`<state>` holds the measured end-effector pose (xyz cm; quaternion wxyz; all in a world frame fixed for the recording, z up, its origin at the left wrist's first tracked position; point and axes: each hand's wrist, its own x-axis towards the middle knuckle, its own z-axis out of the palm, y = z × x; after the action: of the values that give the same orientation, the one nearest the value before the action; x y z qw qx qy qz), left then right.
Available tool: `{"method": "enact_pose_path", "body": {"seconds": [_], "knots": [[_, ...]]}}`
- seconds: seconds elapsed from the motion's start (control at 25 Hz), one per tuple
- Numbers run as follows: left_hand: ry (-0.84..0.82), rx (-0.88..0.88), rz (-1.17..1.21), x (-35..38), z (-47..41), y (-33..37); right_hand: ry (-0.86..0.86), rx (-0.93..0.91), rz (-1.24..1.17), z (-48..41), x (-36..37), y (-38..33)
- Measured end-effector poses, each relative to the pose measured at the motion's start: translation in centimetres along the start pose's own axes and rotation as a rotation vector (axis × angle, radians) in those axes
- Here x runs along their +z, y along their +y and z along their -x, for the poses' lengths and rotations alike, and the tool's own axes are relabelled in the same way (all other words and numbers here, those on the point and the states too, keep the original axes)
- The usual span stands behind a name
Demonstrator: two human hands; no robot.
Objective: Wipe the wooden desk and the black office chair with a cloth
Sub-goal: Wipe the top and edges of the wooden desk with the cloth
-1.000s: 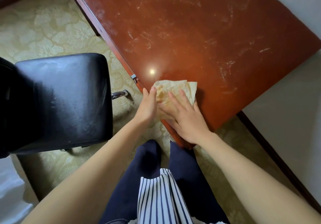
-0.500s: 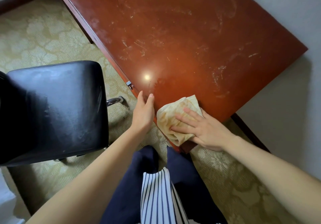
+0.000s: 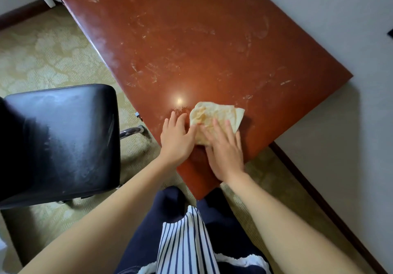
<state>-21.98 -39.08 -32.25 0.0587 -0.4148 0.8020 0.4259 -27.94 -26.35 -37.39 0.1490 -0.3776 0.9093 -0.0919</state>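
Two bare hands at the near corner of the scuffed reddish-brown wooden desk [image 3: 212,50]. The right hand [image 3: 225,154] presses flat, fingers straight, on the folded cream cloth [image 3: 214,114], whose long axis lies roughly left to right. The left hand [image 3: 176,140] rests flat and relaxed beside the cloth, gripping nothing. The black leather office chair [image 3: 63,137] stands to the left.

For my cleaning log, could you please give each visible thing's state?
Reddish-brown wooden desk: pale streaks across its top.
Folded cream cloth: orange-stained, flat on the desk.
Black leather office chair: dull greyish smears.
Left hand: flat on the desk, beside the cloth.
Right hand: flat, pressing the cloth.
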Motion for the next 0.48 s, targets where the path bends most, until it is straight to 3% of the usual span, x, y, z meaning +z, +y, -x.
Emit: {"method": "enact_pose_path", "body": {"seconds": [0.28,0.36,0.48], "knots": [[-0.077,-0.026,-0.210,2.7,-2.3,3.1,0.018,-0.673,0.161,3.7,-1.1,10.5],[-0.099,-0.021,-0.265,3.6,-2.5,3.5,-0.031,-0.708,0.203,2.1,-2.8,13.7],[-0.144,0.008,-0.372,4.6,-2.3,4.1,-0.054,-0.537,0.182,-1.1,-5.3,16.9]]}}
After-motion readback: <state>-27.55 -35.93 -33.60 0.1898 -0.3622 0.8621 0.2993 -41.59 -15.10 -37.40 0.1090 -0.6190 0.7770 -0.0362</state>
